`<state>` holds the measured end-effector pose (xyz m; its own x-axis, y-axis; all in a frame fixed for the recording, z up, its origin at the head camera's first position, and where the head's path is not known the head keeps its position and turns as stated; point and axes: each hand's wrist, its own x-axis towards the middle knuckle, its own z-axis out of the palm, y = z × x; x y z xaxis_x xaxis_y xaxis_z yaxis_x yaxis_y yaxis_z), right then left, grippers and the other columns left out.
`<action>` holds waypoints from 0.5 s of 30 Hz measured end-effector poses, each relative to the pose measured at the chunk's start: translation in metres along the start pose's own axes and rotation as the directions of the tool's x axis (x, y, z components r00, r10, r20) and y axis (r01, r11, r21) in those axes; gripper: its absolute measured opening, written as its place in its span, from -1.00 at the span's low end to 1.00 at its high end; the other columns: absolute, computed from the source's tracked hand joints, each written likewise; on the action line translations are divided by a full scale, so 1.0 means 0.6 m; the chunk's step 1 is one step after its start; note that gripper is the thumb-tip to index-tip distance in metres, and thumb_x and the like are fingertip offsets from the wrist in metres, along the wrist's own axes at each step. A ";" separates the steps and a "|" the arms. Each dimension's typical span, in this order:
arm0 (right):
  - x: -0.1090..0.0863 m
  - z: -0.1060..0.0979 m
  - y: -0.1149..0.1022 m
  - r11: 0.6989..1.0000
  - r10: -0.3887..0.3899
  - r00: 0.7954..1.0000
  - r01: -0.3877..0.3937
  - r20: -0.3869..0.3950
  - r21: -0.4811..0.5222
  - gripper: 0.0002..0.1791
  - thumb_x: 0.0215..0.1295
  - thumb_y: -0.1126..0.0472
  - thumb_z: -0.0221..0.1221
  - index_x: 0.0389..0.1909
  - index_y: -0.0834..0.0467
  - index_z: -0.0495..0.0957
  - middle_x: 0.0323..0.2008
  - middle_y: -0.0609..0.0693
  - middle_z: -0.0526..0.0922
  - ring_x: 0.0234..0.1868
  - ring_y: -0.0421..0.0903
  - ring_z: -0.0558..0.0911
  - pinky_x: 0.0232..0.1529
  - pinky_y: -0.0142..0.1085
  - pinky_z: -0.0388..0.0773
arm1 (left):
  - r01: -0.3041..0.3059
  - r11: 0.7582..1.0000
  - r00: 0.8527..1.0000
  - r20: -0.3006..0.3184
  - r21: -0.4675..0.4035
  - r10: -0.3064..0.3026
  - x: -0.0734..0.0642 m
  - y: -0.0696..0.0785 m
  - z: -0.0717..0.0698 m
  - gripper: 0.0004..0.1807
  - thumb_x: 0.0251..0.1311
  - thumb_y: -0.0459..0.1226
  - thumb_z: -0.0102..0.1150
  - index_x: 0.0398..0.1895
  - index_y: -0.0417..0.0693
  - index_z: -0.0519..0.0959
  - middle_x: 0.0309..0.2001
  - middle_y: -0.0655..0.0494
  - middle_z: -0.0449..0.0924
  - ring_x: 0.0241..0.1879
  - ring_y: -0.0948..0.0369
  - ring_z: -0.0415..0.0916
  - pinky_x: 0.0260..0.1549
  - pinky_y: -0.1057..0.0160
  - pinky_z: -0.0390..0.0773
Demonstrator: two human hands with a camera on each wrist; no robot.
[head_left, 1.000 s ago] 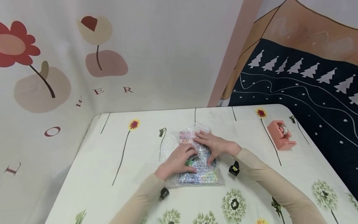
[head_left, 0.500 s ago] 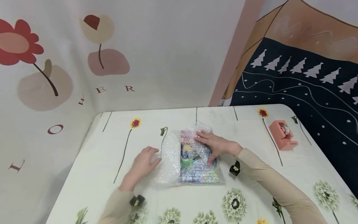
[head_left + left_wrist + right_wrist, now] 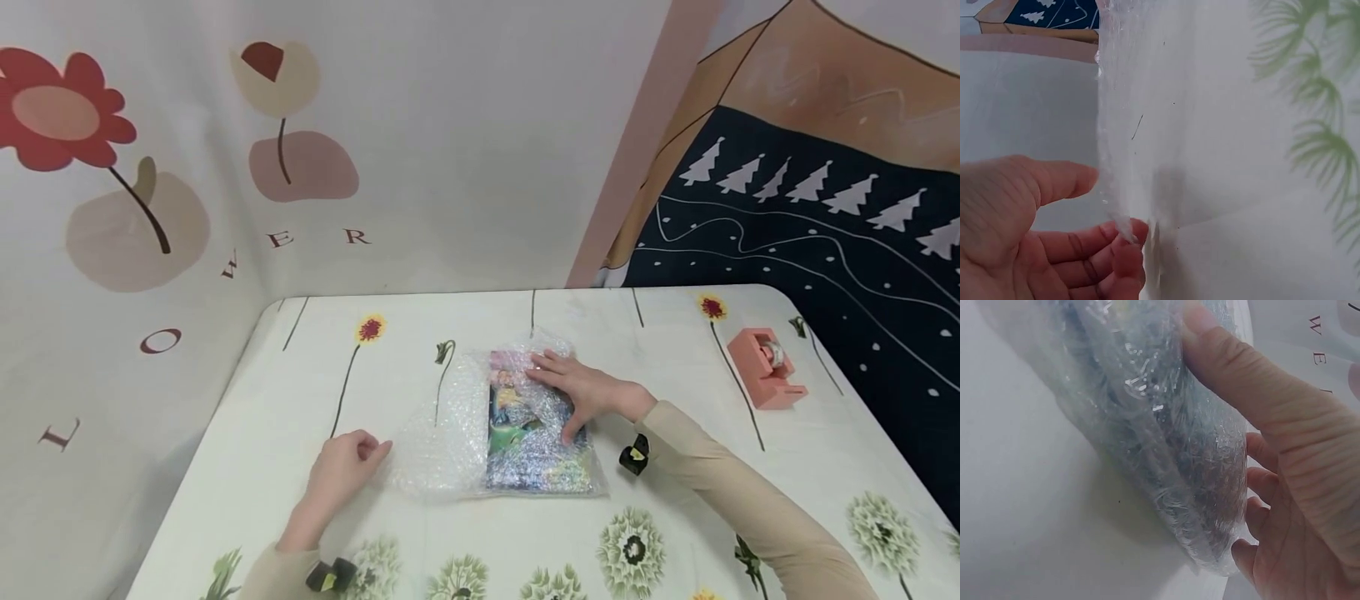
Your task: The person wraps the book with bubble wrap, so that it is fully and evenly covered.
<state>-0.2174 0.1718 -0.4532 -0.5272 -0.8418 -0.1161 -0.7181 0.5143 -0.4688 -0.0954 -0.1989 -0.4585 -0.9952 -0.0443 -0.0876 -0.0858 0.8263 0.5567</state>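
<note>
A flat, book-like item with a colourful cartoon picture (image 3: pixel 510 417) lies on the table under bubble wrap (image 3: pixel 450 450). The loose part of the wrap spreads out to its left. My right hand (image 3: pixel 588 392) rests on the wrapped item with fingers spread, its thumb (image 3: pixel 1229 362) on the wrapped surface in the right wrist view. At the wrap's outer left edge is my left hand (image 3: pixel 341 471). In the left wrist view, the wrap's edge (image 3: pixel 1107 125) runs down to my bent fingertips, and the thumb (image 3: pixel 1069 178) stands apart from them.
A pink tape dispenser (image 3: pixel 765 367) with a roll in it stands at the right side of the table. The flower-printed tablecloth (image 3: pixel 675 467) reaches back to a pale patterned curtain (image 3: pixel 450 167). Each wrist wears a small black camera.
My left hand has left the wrapped item and moved left and nearer to me, to the wrap's outer edge. The picture it covered is now visible. My right hand keeps its place.
</note>
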 end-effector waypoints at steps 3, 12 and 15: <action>0.000 0.001 0.001 1.000 0.005 1.000 -0.005 -0.003 0.003 0.27 -0.35 -0.10 0.48 0.39 0.32 0.07 0.41 0.34 -0.08 0.40 0.32 -0.14 0.27 0.26 -0.08 | 0.018 0.998 0.999 0.037 -0.062 -0.016 0.000 -0.003 0.000 -0.78 0.16 -0.21 0.21 -0.45 -0.23 0.60 -0.60 0.12 0.51 -0.60 0.25 0.38 -0.59 0.30 0.39; -0.003 0.001 0.000 1.000 0.001 1.000 -0.001 -0.005 0.027 0.25 -0.33 -0.08 0.48 0.39 0.32 0.07 0.41 0.34 -0.09 0.40 0.32 -0.15 0.27 0.25 -0.07 | 0.085 0.924 0.994 0.095 -0.373 -0.053 0.000 0.005 -0.012 -0.85 0.19 -0.28 0.20 -0.35 -0.24 0.55 -0.53 0.08 0.54 -0.55 0.23 0.43 -0.54 0.33 0.46; -0.003 0.000 -0.001 0.999 0.012 1.000 -0.012 -0.001 0.037 0.25 -0.32 -0.08 0.48 0.40 0.31 0.06 0.42 0.33 -0.10 0.41 0.31 -0.16 0.28 0.25 -0.10 | 0.109 0.841 0.991 0.123 -0.530 -0.051 -0.004 0.024 -0.017 -0.81 0.20 -0.30 0.19 -0.29 -0.30 0.52 -0.42 -0.01 0.62 -0.49 0.22 0.54 -0.44 0.28 0.57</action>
<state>-0.2159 0.1728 -0.4527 -0.5363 -0.8353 -0.1212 -0.6942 0.5182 -0.4996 -0.0947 -0.1929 -0.4418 -0.9762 -0.0170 -0.2164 -0.2055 0.3927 0.8964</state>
